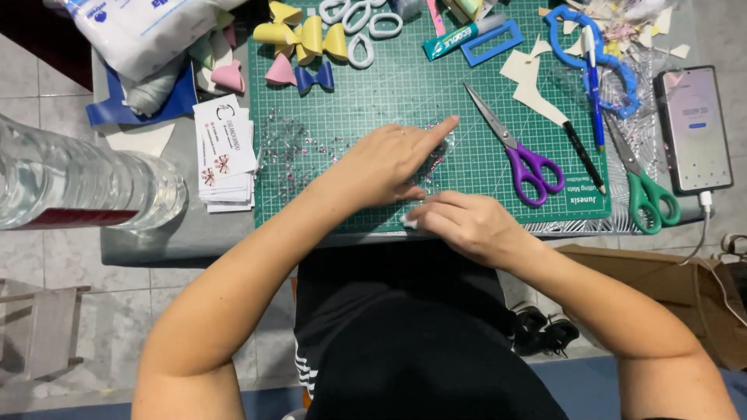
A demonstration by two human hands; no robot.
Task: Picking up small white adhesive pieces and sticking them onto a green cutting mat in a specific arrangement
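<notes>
My left hand (389,159) lies flat on a green cutting mat (366,93), index finger stretched out and pressing down a small clear glittery piece (437,158). My right hand (459,222) rests at the mat's front edge, its fingertips pinching a small white bit (408,223) next to that piece. Loose glitter flecks (296,148) are scattered on the mat to the left of my left hand.
Purple scissors (521,159) lie right of my hands, green scissors (642,187) further right beside a charging phone (692,128). Foam bows (299,47), a glue stick (459,36), a stack of cards (226,152) and a clear plastic bottle (78,183) surround the mat.
</notes>
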